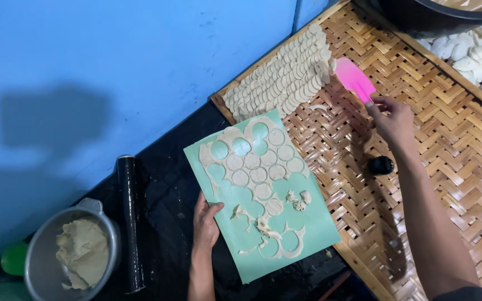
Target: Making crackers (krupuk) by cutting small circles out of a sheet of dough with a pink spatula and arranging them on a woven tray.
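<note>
Left hand (pixel 206 223) holds the green mat (pixel 302 223) at its near-left edge, thumb on top, remaining fingers presumably under it, so closed on the mat. The mat lies half on the black worktop (pixel 163 184), half over the edge of the woven bamboo tray (pixel 419 145). Right hand (pixel 393 118) grips the handle of the pink spatula (pixel 354 78), fingers wrapped shut; the blade points at the far-left corner of the tray, just beside the rows of laid-out dough discs (pixel 288 75). Cut rounds (pixel 259 174) sit on the far half of the mat, well apart from the spatula blade and a short way from the left fingers; scrap webbing (pixel 263 226) covers the near half. Risks, as I judge them: the mat is thin and held at one edge only, so a tilt or flex could slide the rounds or fold them into the scrap; the rounds look soft, so a steep blade angle could tear or crease them; a careless spatula sweep near the rows could disturb the overlapped discs. A small black cap-like thing (pixel 381 165) sits on the tray under the right forearm and could get knocked. At the near-left corner of the worktop: metal pot with dough (pixel 85 251), black roller (pixel 129 223) beside it.
</note>
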